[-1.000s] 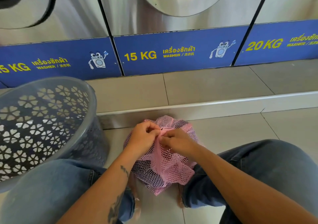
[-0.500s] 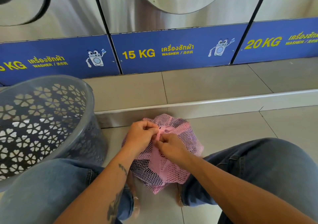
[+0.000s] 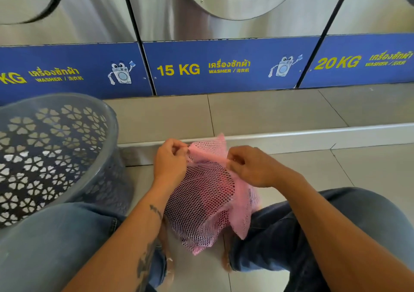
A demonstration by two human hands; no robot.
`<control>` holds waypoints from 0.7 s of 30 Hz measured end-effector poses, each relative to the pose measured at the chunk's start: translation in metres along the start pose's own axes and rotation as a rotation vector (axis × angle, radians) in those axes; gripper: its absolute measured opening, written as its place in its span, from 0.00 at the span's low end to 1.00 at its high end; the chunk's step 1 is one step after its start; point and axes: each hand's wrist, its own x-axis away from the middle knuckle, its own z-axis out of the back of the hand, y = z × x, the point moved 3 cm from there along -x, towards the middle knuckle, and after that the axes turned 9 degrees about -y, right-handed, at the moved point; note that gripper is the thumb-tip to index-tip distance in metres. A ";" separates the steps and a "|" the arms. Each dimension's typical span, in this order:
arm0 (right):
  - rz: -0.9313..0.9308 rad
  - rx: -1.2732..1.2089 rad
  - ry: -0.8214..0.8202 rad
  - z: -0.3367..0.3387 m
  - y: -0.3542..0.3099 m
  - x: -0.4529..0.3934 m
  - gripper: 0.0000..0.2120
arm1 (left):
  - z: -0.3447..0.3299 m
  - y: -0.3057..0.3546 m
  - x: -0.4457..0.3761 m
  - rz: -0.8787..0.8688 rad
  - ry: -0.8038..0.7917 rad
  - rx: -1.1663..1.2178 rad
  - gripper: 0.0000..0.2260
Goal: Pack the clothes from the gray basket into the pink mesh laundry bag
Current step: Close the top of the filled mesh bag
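The pink mesh laundry bag [image 3: 208, 193] rests on the tiled floor between my knees, bulging with dark clothes that show through the netting. My left hand [image 3: 171, 159] pinches the bag's top edge on the left side. My right hand [image 3: 248, 166] pinches the same edge on the right, so the pink rim is stretched between them. The gray basket [image 3: 56, 148] with flower-shaped holes stands tilted at the left beside my left knee; no clothes show inside it.
A row of steel washers [image 3: 224, 11] with blue 15 KG and 20 KG panels faces me on a raised tiled step [image 3: 268, 132]. My jeans-clad knees [image 3: 336, 224] frame the bag on both sides.
My hands, held together at the bag's top before, have pulled apart sideways and stretched the rim between them. The view has shifted slightly.
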 end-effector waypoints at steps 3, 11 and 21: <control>0.094 0.099 0.233 0.042 -0.008 -0.005 0.06 | 0.008 0.026 0.003 -0.131 0.082 0.018 0.06; 0.243 0.307 0.440 0.116 -0.051 -0.024 0.03 | 0.033 0.064 0.020 -0.329 0.133 0.135 0.12; 0.114 0.173 0.256 0.025 -0.009 -0.013 0.18 | 0.015 0.045 0.026 -0.170 -0.042 0.007 0.10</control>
